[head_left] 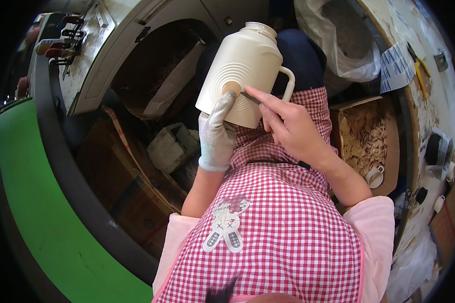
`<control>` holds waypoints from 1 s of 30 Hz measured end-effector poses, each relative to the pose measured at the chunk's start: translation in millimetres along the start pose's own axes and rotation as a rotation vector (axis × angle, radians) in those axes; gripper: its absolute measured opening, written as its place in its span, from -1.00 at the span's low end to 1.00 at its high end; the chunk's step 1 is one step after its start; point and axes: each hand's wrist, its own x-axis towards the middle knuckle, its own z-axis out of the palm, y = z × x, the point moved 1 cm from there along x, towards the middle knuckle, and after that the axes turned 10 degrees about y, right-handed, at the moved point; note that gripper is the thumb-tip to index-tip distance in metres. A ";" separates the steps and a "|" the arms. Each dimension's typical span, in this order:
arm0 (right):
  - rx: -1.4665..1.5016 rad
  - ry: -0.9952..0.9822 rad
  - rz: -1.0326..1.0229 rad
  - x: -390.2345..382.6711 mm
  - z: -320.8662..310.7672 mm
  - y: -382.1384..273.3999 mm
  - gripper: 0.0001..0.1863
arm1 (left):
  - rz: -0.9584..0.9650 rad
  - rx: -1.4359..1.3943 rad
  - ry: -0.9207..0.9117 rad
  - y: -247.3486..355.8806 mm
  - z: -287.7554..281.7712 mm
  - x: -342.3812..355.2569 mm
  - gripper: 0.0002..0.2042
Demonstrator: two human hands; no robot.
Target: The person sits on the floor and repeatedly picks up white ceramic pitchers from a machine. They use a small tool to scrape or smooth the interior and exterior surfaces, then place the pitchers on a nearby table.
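Note:
A cream plastic jug-shaped body with a side handle and concentric rings lies tilted across my lap, its neck pointing away. My left hand, in a white knit glove, grips its lower end. The gloved thumb rests on a round tan disc at the centre of the rings. My bare right hand is beside the disc, index finger stretched toward it and the other fingers curled. Under that finger shows a thin dark blade-like tool, mostly hidden by the hand.
To the right, a cardboard box holds many tan discs and a white ring. Yellow-handled pliers lie on the worn bench beyond it. A clear plastic bag hangs ahead. A green surface runs along my left.

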 end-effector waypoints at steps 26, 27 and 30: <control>-0.451 0.067 -0.194 -3.0 9.7 -4.0 -0.51 | -0.621 -0.584 0.211 8.8 14.6 -2.5 -0.66; -0.297 0.016 -0.141 1.5 1.0 -3.5 -0.53 | -0.695 -0.664 0.236 11.2 15.2 0.1 -0.66; 0.222 0.104 0.222 9.3 -42.6 0.8 -0.61 | -0.780 -0.717 0.215 20.8 7.3 1.6 -0.64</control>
